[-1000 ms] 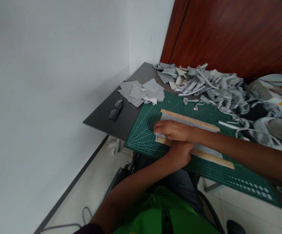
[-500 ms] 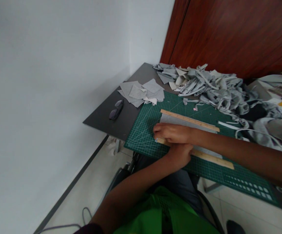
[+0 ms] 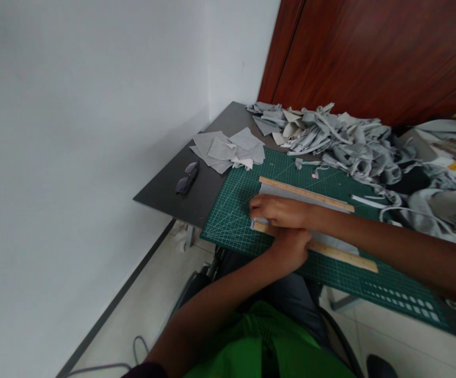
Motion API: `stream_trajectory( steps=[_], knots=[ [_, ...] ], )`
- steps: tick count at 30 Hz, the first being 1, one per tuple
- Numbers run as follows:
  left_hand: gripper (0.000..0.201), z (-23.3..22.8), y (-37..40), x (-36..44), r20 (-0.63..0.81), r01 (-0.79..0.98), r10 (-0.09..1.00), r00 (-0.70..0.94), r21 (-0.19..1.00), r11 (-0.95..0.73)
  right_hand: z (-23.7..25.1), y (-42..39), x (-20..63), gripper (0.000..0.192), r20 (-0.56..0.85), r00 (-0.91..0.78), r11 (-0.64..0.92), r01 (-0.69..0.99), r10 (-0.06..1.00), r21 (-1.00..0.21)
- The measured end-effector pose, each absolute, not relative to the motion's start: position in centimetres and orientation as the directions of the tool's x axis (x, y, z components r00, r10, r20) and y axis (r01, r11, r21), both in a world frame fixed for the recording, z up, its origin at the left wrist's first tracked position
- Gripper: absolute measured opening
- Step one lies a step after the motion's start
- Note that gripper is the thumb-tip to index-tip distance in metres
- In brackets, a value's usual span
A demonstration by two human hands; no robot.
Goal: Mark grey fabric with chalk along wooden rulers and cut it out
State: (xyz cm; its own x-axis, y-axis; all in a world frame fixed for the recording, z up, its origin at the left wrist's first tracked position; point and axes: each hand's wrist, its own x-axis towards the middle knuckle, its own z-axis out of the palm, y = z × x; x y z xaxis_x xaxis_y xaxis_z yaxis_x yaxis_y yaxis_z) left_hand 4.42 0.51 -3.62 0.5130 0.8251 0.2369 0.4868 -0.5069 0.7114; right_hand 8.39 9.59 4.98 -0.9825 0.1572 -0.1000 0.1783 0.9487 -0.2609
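Observation:
A piece of grey fabric [image 3: 273, 192] lies on the green cutting mat [image 3: 231, 210] between two wooden rulers. The far ruler [image 3: 306, 192] runs along its upper edge, and the near ruler [image 3: 343, 255] lies along its lower edge. My right hand [image 3: 277, 210] reaches in from the right with fingers curled closed at the fabric's left end; what it holds, if anything, is hidden. Below and partly under it, my left hand [image 3: 290, 249] is closed down on the near ruler, its fingertips mostly out of sight. My forearms cross close together here.
Cut grey fabric pieces [image 3: 228, 149] are stacked behind the mat. Sunglasses [image 3: 187, 177] rest on the dark table [image 3: 165, 194]. A heap of grey scraps [image 3: 330, 131] fills the back right against the wooden panel. A white wall [image 3: 113, 105] stands at left.
My right hand has shifted slightly away from me, up off the near ruler's left end, showing more of that end and the fabric corner. My left hand stays nearly in place.

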Motion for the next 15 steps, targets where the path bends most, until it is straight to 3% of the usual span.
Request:
stream_trajectory(
  steps=[6,10,15],
  knots=[
    [0.025,-3.8,0.4,4.5,0.258,0.480,0.827,0.499,0.712,-0.512,4.7,9.2,8.4,0.034,-0.043,-0.988,0.909,0.151,0.146,-0.389],
    [0.017,-3.5,0.5,4.3,0.266,0.491,0.824,0.501,0.697,-0.523,4.9,9.1,8.9,0.024,0.153,-0.931,0.854,0.227,0.332,-0.469],
    [0.012,-3.3,0.7,4.2,0.312,0.502,0.808,0.500,0.656,-0.563,5.7,7.1,10.9,0.008,0.318,-0.719,0.719,0.352,0.618,-0.600]
  ],
)
